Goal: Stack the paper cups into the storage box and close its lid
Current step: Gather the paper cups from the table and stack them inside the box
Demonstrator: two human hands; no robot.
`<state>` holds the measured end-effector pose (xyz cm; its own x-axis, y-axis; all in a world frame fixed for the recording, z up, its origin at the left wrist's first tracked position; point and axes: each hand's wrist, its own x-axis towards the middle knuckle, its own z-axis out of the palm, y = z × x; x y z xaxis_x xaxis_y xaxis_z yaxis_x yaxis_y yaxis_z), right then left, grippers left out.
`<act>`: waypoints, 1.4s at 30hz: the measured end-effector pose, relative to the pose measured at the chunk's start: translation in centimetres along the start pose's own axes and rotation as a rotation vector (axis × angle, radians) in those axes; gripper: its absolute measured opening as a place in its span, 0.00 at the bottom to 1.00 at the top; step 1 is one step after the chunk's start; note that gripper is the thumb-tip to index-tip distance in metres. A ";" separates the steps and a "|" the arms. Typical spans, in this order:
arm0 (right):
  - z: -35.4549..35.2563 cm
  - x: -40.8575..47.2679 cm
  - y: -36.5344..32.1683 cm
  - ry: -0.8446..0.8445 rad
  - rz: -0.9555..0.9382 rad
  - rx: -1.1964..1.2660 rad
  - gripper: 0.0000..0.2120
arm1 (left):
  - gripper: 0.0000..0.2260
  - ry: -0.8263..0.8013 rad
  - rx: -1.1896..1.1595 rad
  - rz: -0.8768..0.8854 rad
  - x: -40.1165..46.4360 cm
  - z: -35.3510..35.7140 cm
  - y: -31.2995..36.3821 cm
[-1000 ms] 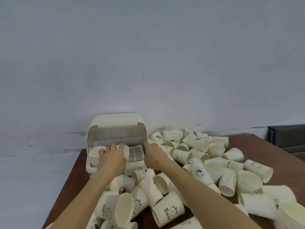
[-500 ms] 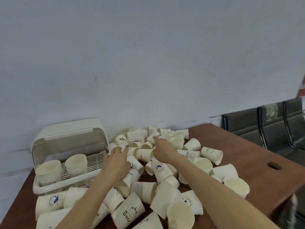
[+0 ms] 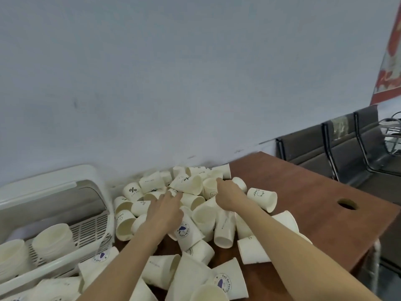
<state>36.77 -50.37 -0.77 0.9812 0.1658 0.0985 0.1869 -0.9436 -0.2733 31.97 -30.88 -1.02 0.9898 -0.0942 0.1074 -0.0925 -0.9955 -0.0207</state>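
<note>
Cream paper cups point(image 3: 196, 232) lie tumbled in a loose heap across a brown wooden desk point(image 3: 321, 205), most on their sides, some printed with small logos. At the left edge sits the cream storage box point(image 3: 54, 216), its lid point(image 3: 50, 183) swung up and open; 2 stacks of cups point(image 3: 52, 237) stand inside on a slatted tray, and the box's left side is cut off by the frame. Behind everything is a pale grey wall point(image 3: 173, 72). Dark metal chairs point(image 3: 338, 146) line the wall at right, beside a red poster point(image 3: 390, 57) that is only partly in view. A round hole point(image 3: 346, 203) pierces the desk near its right side.

Both bare forearms reach forward over the heap. The left hand point(image 3: 167, 211) hovers palm down over the middle cups, fingers extended and loosely spread, grasping nothing. The right hand point(image 3: 227, 195) reaches the far cups, its fingertips touching a smiley-printed cup point(image 3: 210, 189); whether it grips that cup cannot be made out. The storage box lies well to the left of both hands.
</note>
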 end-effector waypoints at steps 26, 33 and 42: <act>3.0 6.6 1.3 0.121 -0.059 -0.178 0.07 | 0.11 0.049 0.299 0.093 10.2 2.0 1.2; 1.6 5.0 -0.6 0.185 -0.105 -0.141 0.06 | 0.11 0.160 0.306 0.092 7.9 -1.0 -0.1; -0.1 1.4 -5.4 0.217 -0.166 -0.165 0.05 | 0.09 0.250 0.285 0.011 2.7 -3.5 -4.2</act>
<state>37.17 -45.08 0.97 0.9015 0.2735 0.3353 0.3161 -0.9455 -0.0787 34.64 -26.95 2.81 0.9286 -0.1398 0.3437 -0.0345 -0.9548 -0.2951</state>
